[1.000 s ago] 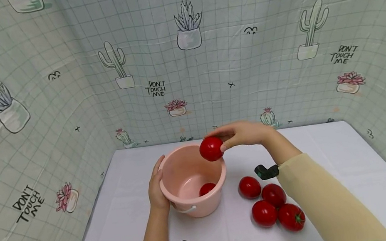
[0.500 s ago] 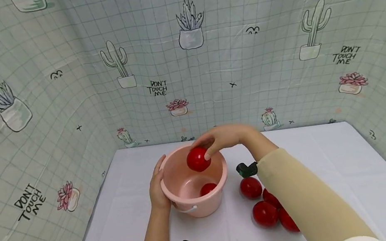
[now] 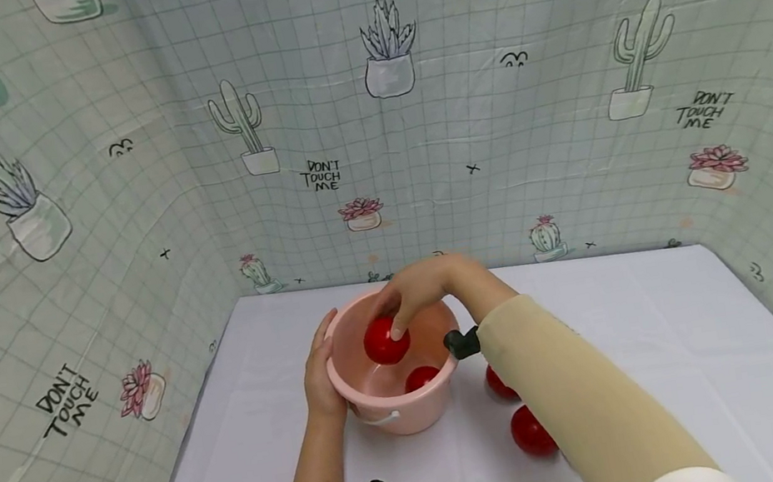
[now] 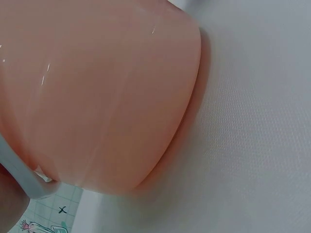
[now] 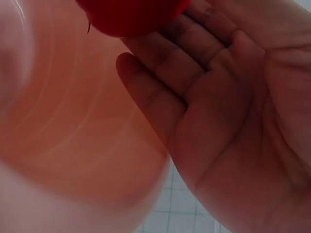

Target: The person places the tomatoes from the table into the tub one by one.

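A pink bucket [image 3: 414,415] with a white handle [image 4: 24,170] stands upright on the table. My left hand [image 3: 320,382] holds its left side, thumb at the rim and fingers along the outer wall. Inside the bucket's mouth, my right hand [image 3: 422,283] grips a shiny red tomato [image 3: 384,342] between thumb and fingers. Its palm and fingers show in the right wrist view, beside the tomato [image 5: 131,15] and the pink inner wall. Another red tomato [image 3: 420,378] lies at the bottom of the bucket, partly hidden by the near rim.
To the right of the bucket lie more tomatoes, one near the right wrist [image 3: 500,385] and one nearer the front [image 3: 530,430]; the right sleeve [image 3: 587,403] covers part of the group. A patterned cloth [image 3: 473,118] hangs behind the white table [image 3: 235,433].
My right hand has moved left and down with its tomato, from over the bucket's right rim to inside the mouth. The sleeve now covers some loose tomatoes. My left hand stays on the bucket.
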